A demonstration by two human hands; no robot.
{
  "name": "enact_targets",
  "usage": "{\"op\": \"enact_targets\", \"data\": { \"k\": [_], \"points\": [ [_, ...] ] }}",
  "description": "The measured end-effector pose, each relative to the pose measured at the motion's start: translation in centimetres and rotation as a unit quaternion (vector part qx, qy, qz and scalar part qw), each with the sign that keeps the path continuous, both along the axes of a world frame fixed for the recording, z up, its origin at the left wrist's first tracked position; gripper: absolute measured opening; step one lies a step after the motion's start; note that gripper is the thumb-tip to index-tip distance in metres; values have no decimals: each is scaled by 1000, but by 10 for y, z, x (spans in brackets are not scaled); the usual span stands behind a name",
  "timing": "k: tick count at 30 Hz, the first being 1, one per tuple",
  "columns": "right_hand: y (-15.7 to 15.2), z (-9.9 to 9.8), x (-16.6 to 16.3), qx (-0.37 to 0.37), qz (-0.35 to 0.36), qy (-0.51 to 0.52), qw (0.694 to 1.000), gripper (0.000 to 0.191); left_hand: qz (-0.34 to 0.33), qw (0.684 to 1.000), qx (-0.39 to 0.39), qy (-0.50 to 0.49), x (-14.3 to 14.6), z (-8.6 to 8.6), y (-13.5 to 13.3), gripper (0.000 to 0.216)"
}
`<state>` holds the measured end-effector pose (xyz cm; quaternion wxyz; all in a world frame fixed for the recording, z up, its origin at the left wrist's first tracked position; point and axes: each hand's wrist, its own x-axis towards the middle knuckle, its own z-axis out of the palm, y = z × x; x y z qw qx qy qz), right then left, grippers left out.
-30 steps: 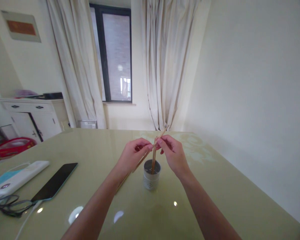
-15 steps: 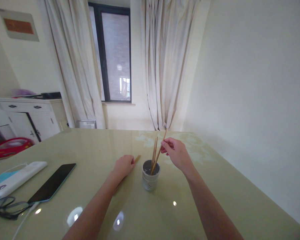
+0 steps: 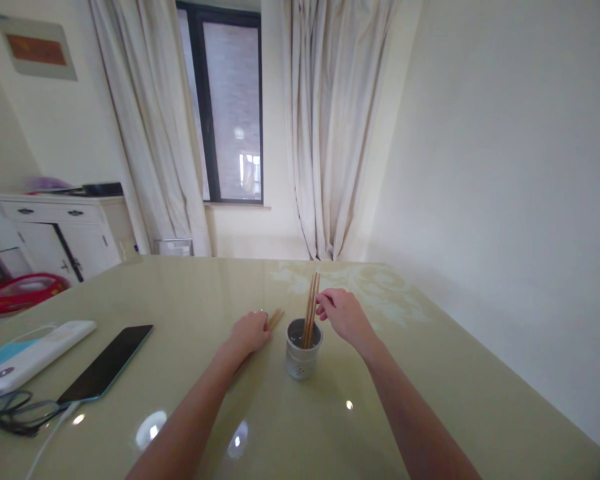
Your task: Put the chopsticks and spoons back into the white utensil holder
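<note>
A grey ceramic cup with small holes in its side stands upright on the table. Several wooden chopsticks stand close together in it, leaning slightly right at the top. My right hand is just right of them, above the cup's rim, its thumb and fingers pinched at the rightmost chopstick. Left of the cup, my left hand is closed around a bundle of chopsticks lying low over the table. Their far tips show past the fingers; the palm hides the middle.
On the left side of the glossy table lie a black phone, a white power strip, dark-framed glasses and a white cable. A white wall runs along the right edge.
My right hand has moved left and slightly down, bringing its chopstick from a rightward slant to nearly upright beside the others in the cup. My left hand has hardly moved.
</note>
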<state>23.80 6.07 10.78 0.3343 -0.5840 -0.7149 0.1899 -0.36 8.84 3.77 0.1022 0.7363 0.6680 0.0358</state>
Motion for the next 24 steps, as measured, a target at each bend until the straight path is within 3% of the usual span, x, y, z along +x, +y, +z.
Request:
{"op": "enact_targets", "data": {
  "k": [5, 8, 10, 12, 15, 18, 21, 24],
  "points": [
    [-3, 5, 3, 1, -11, -21, 1000, 37, 1, 1000, 8, -12, 4, 2, -2, 16],
    [-8, 14, 5, 52, -59, -28, 997, 33, 5, 999, 22, -37, 1, 17, -1, 17],
    [-13, 21, 3, 110, -84, -7, 990, 29, 5, 993, 46, -113, -1, 34, -2, 19],
    [-19, 27, -1, 149, -61, 48, 986, 33, -14, 964, 72, -256, -1, 53, -8, 20],
    [-29, 34, -11, 141, 29, 153, 978, 34, -102, 882, 92, -450, 9, 81, -26, 25],
    [-36, 39, -20, 117, 96, 231, 961, 30, -185, 829, 107, -517, 26, 99, -47, 28],
    [-39, 44, -20, 106, 120, 286, 945, 30, -206, 815, 123, -527, 36, 102, -53, 29],
    [-40, 49, -10, 136, 92, 303, 939, 32, -164, 846, 151, -483, 29, 89, -39, 39]
  ]
}}
